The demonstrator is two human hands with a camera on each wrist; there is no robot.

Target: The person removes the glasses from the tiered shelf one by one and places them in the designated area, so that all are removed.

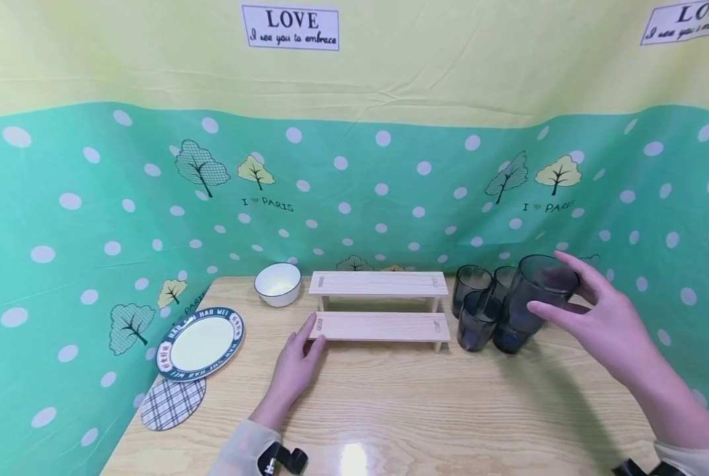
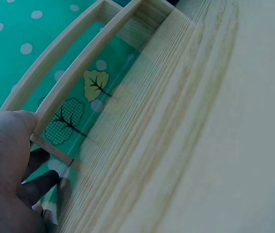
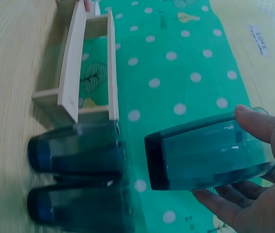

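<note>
My right hand [image 1: 612,330] grips a dark tinted glass tumbler [image 1: 535,297] near its rim, thumb on one side and fingers on the other. In the right wrist view this tumbler [image 3: 205,153] is raised beside the standing ones. Several matching tumblers [image 1: 478,322] stand close together, partly behind the held one. My left hand [image 1: 295,367] holds the left end of a two-tier wooden rack [image 1: 384,326] at its lower tier. In the left wrist view, the thumb lies at the rack's [image 2: 79,73] corner, with the other fingers bent beside it.
A white bowl [image 1: 278,284] with a dark rim stands left of the rack. Farther left, a patterned-rim plate [image 1: 202,344] overlaps a checked oval pad [image 1: 172,404] at the table's [image 1: 402,410] left edge. A green dotted cloth [image 1: 384,192] hangs behind and along both sides.
</note>
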